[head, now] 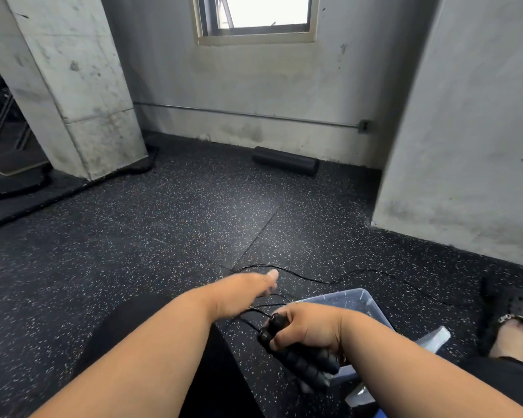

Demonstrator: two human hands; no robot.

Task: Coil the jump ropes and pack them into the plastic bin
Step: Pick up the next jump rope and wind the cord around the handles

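While the right hand (pixel 310 330) is curling tight round the two black handles (pixel 299 354) of a jump rope, the left hand (pixel 245 289) is reaching farther out over the floor (pixel 163 230), blurred, its back turned up. The left fingers are hidden under the hand, so I cannot tell whether they are pinching the cord (pixel 308 279) or only passing above it; the thumb tip is pointing away. The two hands are sitting near each other but apart, the left one farther and to the left.

The handles are lying side by side in the right fist, ribbed ends sticking out toward the near side, over the near edge of the bin (pixel 363 300). From their far ends thin black cord is running left under the left hand, then looping out across the floor to the right, beyond the bin. The bin is clear plastic with a bluish tint, sitting on the floor at the near right, just beyond the right hand. A sandalled foot (pixel 514 336) is resting to the right of it. A black foam roller (pixel 286 160) is lying against the far wall.
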